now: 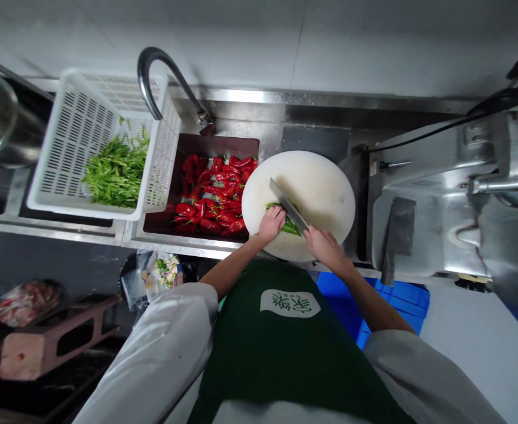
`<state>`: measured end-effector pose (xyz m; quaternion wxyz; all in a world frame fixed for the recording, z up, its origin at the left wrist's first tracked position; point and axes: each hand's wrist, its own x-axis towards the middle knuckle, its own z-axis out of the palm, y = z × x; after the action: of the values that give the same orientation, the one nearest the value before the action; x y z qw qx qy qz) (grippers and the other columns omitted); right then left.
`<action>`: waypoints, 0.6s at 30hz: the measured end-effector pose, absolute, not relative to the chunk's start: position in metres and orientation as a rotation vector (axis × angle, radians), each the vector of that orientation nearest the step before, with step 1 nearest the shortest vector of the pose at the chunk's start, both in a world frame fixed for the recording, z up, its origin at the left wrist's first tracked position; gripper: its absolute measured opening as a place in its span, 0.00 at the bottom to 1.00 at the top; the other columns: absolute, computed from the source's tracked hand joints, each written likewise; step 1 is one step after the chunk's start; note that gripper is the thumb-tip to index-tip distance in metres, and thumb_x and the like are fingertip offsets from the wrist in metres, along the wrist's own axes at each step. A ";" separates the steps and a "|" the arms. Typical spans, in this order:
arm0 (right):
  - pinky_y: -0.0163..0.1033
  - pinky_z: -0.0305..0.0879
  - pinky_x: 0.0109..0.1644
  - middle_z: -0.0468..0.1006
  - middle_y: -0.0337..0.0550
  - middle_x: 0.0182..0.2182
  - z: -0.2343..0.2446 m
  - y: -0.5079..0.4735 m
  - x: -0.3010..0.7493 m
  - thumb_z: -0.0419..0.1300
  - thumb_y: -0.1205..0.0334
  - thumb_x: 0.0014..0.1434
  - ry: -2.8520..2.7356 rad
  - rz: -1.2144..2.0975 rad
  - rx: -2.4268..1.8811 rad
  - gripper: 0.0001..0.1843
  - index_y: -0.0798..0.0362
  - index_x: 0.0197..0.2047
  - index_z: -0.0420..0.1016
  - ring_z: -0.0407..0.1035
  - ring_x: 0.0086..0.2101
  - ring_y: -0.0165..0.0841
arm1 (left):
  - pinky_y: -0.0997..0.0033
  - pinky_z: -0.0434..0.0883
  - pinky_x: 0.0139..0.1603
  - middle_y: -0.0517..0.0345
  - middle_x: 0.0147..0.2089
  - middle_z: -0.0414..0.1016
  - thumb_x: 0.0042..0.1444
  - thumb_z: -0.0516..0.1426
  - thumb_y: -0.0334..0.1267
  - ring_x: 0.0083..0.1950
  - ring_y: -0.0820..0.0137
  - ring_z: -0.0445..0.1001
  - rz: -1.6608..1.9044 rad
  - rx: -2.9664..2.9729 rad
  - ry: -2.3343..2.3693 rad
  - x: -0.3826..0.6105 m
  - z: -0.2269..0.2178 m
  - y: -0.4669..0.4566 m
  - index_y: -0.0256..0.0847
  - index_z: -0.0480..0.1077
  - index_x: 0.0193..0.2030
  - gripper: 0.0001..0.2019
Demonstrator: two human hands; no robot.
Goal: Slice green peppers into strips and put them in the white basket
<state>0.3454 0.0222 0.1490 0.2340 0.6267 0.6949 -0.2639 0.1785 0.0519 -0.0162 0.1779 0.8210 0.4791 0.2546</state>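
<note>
On a round white cutting board (pixel 325 194) lie some long green vegetables (pixel 291 225), perhaps green peppers; their kind is hard to make out. My left hand (pixel 272 222) presses down on them with curled fingers, left of the blade. In my right hand (pixel 323 242) is the handle of a kitchen knife (pixel 287 204). Its blade slants up and to the left across the greens, close to my left fingertips. Part of the greens is hidden under the blade and my left hand.
Left of the board, a sink basin (pixel 157 222) holds many red peppers (pixel 221 197). A white basket (pixel 82 118) with leafy greens (pixel 119 168) stands beside it, under a curved faucet (pixel 165 56). At right, a cleaver (pixel 400 229) lies on a metal machine (pixel 435 176). Blue crates (pixel 402 303) stand below.
</note>
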 end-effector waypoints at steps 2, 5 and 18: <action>0.38 0.62 0.41 0.80 0.56 0.39 0.155 0.011 0.353 0.42 0.60 0.73 1.864 -0.722 1.703 0.17 0.58 0.51 0.68 0.77 0.43 0.43 | 0.56 0.70 0.50 0.45 0.47 0.71 0.70 0.45 0.37 0.47 0.60 0.68 0.729 2.324 1.355 0.179 -0.018 0.053 0.36 0.71 0.45 0.14; 0.39 0.62 0.40 0.80 0.55 0.39 0.149 0.003 0.353 0.41 0.60 0.73 1.834 -0.764 1.707 0.17 0.58 0.51 0.68 0.77 0.42 0.43 | 0.56 0.71 0.49 0.45 0.46 0.71 0.70 0.45 0.37 0.47 0.61 0.68 0.758 2.303 1.350 0.179 -0.017 0.053 0.36 0.71 0.45 0.15; 0.39 0.64 0.43 0.80 0.57 0.41 0.136 0.006 0.346 0.39 0.60 0.73 1.851 -0.729 1.766 0.19 0.58 0.52 0.67 0.77 0.44 0.43 | 0.57 0.71 0.53 0.47 0.48 0.73 0.69 0.49 0.37 0.50 0.63 0.69 0.848 2.214 1.477 0.176 -0.012 0.033 0.38 0.73 0.44 0.12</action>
<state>0.3459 0.0062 0.1362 0.2383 0.6447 0.6758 -0.2662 0.1764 0.0328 -0.0121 0.1732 0.7807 0.5208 0.2988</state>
